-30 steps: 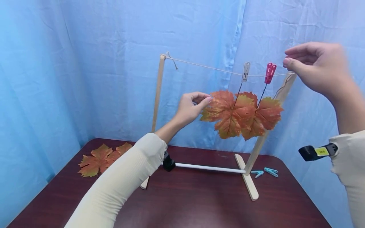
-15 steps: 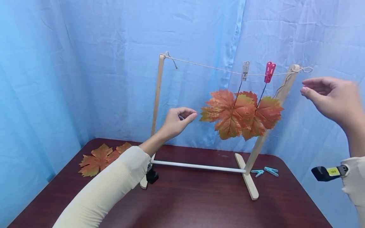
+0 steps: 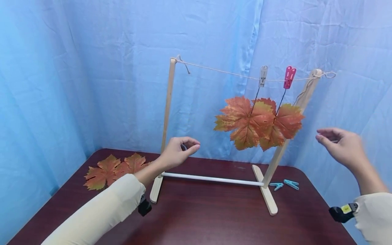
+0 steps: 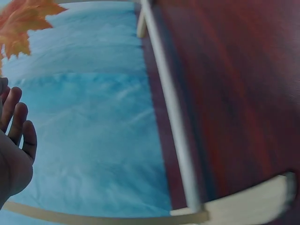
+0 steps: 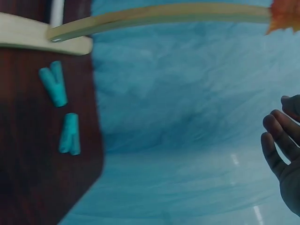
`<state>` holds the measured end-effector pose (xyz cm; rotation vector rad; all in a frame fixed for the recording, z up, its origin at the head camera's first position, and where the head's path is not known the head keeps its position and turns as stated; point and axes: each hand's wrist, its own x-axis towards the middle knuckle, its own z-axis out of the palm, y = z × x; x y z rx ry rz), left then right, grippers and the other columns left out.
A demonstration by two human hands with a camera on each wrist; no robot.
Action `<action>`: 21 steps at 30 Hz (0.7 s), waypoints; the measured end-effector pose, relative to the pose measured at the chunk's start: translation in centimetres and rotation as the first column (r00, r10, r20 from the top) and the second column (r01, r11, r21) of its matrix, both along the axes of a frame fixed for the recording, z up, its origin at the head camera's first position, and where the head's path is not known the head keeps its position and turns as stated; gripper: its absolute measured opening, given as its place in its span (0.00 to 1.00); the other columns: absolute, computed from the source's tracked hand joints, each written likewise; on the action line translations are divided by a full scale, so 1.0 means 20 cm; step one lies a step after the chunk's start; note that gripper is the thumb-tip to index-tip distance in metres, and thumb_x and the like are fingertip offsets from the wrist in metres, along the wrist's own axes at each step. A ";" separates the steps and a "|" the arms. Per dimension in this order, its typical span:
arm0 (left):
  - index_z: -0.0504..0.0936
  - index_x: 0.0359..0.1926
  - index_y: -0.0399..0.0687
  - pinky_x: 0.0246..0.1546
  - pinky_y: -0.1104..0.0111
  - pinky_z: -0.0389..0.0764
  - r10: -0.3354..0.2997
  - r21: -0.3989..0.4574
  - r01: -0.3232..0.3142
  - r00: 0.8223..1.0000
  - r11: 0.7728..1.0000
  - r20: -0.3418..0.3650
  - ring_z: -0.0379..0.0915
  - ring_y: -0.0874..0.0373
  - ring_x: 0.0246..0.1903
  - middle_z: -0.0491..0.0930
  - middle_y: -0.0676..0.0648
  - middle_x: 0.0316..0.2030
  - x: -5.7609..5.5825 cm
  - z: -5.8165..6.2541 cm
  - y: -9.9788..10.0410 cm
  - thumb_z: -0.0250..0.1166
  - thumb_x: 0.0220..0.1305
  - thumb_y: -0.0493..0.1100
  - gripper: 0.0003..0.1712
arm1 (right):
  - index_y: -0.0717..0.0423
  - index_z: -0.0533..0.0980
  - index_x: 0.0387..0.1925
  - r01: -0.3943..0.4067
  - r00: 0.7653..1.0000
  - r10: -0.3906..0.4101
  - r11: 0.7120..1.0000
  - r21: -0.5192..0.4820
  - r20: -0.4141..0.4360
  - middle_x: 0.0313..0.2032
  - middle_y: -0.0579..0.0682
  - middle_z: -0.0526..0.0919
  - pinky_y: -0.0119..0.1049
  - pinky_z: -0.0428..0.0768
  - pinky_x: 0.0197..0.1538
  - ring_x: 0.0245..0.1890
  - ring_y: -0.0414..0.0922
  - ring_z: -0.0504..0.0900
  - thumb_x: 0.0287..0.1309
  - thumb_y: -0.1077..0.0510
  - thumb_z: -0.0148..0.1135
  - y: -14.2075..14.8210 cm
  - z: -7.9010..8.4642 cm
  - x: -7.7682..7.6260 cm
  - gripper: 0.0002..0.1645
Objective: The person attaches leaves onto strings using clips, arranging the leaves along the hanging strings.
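Two orange artificial maple leaves hang by dark stems from a string (image 3: 214, 70). A grey-white clothespin (image 3: 263, 76) clips the left leaf (image 3: 246, 122), and a red clothespin (image 3: 289, 77) clips the right leaf (image 3: 289, 120), which it partly overlaps. My left hand (image 3: 179, 151), fingers loosely bent and holding nothing, is in the air left of and below the hanging leaves. My right hand (image 3: 344, 144) is also in the air with nothing in it, right of the wooden post. Two more leaves (image 3: 104, 172) lie at the table's left, partly covered by my left forearm.
The string runs between two wooden posts (image 3: 168, 105) on feet, joined low down by a white rod (image 3: 212, 178). Beside the right foot (image 3: 265, 192) lie two light-blue clothespins (image 5: 69, 133) on the dark red table (image 3: 214, 217). Blue curtains (image 3: 122, 85) surround it.
My left hand has left the hanging leaf's edge and moved down and left. My right hand has dropped from near the right post's top. The clipped leaves stay in place.
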<state>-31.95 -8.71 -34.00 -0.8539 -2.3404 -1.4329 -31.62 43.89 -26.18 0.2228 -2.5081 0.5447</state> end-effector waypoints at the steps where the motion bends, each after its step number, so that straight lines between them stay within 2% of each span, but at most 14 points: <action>1: 0.88 0.49 0.52 0.26 0.65 0.77 -0.003 -0.010 0.003 1.000 1.000 0.006 0.76 0.53 0.26 0.84 0.55 0.31 0.01 -0.02 -0.01 0.65 0.73 0.49 0.10 | 0.64 0.80 0.57 -0.014 1.000 0.014 1.000 -0.001 0.006 0.45 0.67 0.86 0.23 0.72 0.25 0.30 0.12 0.67 0.73 0.49 0.61 0.02 -0.04 -0.01 0.24; 3: 0.88 0.48 0.52 0.29 0.66 0.78 -0.014 -0.025 0.015 1.000 1.000 0.023 0.78 0.55 0.29 0.86 0.56 0.33 0.03 -0.07 -0.04 0.66 0.73 0.49 0.10 | 0.63 0.81 0.56 -0.044 0.999 0.044 0.999 -0.001 0.023 0.43 0.65 0.87 0.25 0.74 0.26 0.31 0.12 0.68 0.72 0.50 0.62 0.05 -0.13 -0.02 0.22; 7: 0.88 0.48 0.50 0.30 0.66 0.78 -0.040 -0.047 0.042 0.998 0.998 0.051 0.78 0.56 0.29 0.86 0.55 0.33 0.05 -0.15 -0.11 0.67 0.72 0.47 0.10 | 0.64 0.81 0.54 -0.056 0.997 0.055 0.998 0.007 0.059 0.42 0.64 0.87 0.27 0.75 0.28 0.32 0.13 0.68 0.72 0.50 0.62 0.08 -0.31 -0.04 0.21; 12: 0.88 0.48 0.49 0.30 0.67 0.79 -0.042 -0.129 0.046 0.998 0.991 0.036 0.78 0.58 0.28 0.85 0.56 0.33 0.07 -0.23 -0.19 0.67 0.72 0.46 0.09 | 0.64 0.81 0.55 -0.050 0.990 0.051 0.999 -0.010 0.135 0.44 0.64 0.87 0.31 0.77 0.29 0.33 0.15 0.70 0.73 0.50 0.61 0.10 -0.52 -0.06 0.22; 14: 0.88 0.47 0.50 0.31 0.67 0.79 -0.034 -0.180 0.040 0.999 0.983 0.036 0.78 0.61 0.28 0.85 0.57 0.34 0.07 -0.25 -0.23 0.67 0.72 0.47 0.10 | 0.64 0.81 0.55 -0.048 0.986 0.050 0.999 -0.018 0.158 0.44 0.64 0.87 0.32 0.77 0.30 0.33 0.18 0.72 0.72 0.51 0.62 0.12 -0.60 -0.06 0.21; 21: 0.89 0.45 0.53 0.32 0.68 0.79 -0.069 -0.315 0.083 0.996 0.945 0.056 0.76 0.65 0.29 0.86 0.60 0.36 0.06 -0.32 -0.39 0.66 0.73 0.47 0.08 | 0.68 0.79 0.55 -0.054 0.965 0.065 0.997 -0.049 0.253 0.43 0.63 0.87 0.34 0.78 0.32 0.37 0.44 0.84 0.71 0.55 0.63 0.14 -0.81 -0.07 0.21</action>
